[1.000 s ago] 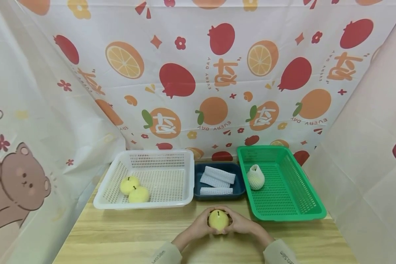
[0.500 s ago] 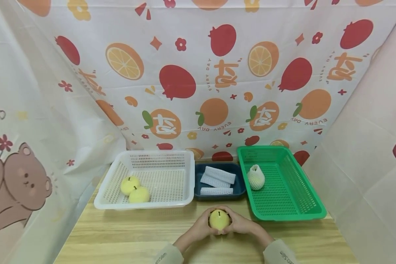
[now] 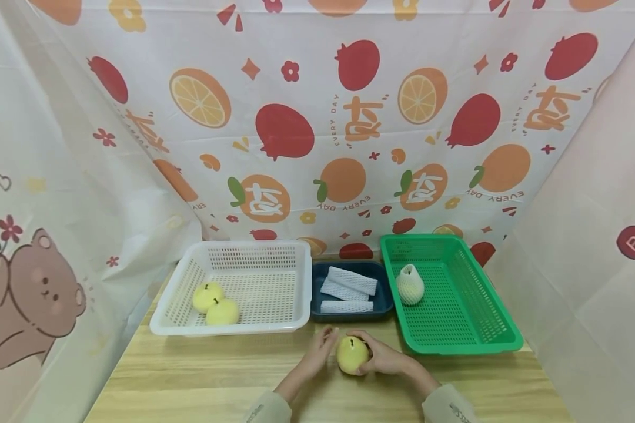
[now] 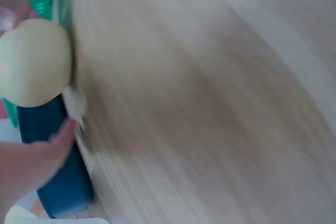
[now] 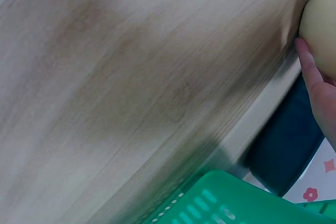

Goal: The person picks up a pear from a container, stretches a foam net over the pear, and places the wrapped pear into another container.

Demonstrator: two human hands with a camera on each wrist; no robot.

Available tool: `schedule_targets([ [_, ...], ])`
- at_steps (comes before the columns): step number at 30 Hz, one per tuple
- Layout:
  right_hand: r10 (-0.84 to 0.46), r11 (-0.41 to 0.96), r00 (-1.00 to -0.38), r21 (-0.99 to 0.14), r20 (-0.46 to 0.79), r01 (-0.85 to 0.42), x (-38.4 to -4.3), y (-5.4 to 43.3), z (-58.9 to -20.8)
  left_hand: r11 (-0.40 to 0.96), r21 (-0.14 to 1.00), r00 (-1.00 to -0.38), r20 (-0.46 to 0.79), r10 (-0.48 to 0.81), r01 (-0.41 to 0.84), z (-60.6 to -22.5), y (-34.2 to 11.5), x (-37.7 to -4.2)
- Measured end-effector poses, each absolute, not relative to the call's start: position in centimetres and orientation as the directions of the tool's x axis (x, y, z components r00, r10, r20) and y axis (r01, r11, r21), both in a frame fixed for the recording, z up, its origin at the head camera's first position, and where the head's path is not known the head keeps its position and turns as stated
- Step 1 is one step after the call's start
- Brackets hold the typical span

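A yellow pear (image 3: 351, 355) with a dark stem is gripped by my right hand (image 3: 385, 356), whose fingers and thumb curve round its right side. My left hand (image 3: 316, 356) is apart from the fruit, just to its left, with fingers loosely bent and holding nothing. In the left wrist view the pear (image 4: 34, 62) shows beyond the left hand (image 4: 37, 163), a gap between them. The right wrist view catches a right-hand finger (image 5: 310, 66) against the pear (image 5: 321, 32).
Behind the hands, a dark blue tray (image 3: 352, 316) holds several white foam net sleeves (image 3: 347, 306). Left of it, a white basket (image 3: 230, 330) contains two yellow pears (image 3: 223, 312). On the right, a green basket (image 3: 460, 348) has one pear in a foam net (image 3: 410, 285).
Both hands held the pear earlier. The left hand has let go and drawn a little to the left, while the right hand keeps its grip.
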State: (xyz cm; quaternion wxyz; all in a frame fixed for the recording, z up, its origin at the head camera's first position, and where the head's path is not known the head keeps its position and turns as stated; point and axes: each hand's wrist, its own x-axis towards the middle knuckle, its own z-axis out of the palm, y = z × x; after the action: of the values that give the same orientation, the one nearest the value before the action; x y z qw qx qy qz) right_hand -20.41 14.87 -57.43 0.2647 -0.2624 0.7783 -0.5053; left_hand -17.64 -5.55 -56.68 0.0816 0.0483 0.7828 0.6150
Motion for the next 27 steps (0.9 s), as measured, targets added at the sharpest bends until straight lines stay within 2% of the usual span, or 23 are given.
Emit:
schedule_targets([
  [4,-0.665,0.362,-0.73,-0.923,-0.159,-0.129,-20.4,14.8,-57.4,0.215,0.972,-0.993,-0.078,-0.087,-0.095,-56.8,-5.4,-18.9],
  [7,-0.663,0.358,-0.731,-0.926,-0.163,-0.118,-20.3,14.7,-57.4,0.192,0.971,-0.974,-0.105,-0.199,-0.143,-57.0,-5.4,-19.7],
  [12,-0.662,0.355,-0.734,-0.925,-0.15,-0.131,-20.1,14.8,-57.3,0.145,0.965,-0.946,-0.173,-0.273,-0.219,-57.1,-5.4,-20.6],
  [18,-0.675,0.317,-0.729,-0.937,-0.113,-0.148,-20.1,14.9,-57.0,0.021,0.965,-0.92,-0.241,-0.308,-0.26,-57.3,-5.6,-21.6],
  [24,-0.7,0.181,-0.712,-0.978,-0.053,-0.105,-20.6,15.5,-55.0,0.059,0.971,-0.927,-0.203,-0.314,-0.233,-57.8,-5.6,-21.8],
  [27,-0.673,0.169,-0.739,-0.98,-0.038,-0.104,-21.0,15.9,-53.4,0.053,0.972,-0.927,-0.202,-0.316,-0.23,-57.8,-5.6,-21.8],
])
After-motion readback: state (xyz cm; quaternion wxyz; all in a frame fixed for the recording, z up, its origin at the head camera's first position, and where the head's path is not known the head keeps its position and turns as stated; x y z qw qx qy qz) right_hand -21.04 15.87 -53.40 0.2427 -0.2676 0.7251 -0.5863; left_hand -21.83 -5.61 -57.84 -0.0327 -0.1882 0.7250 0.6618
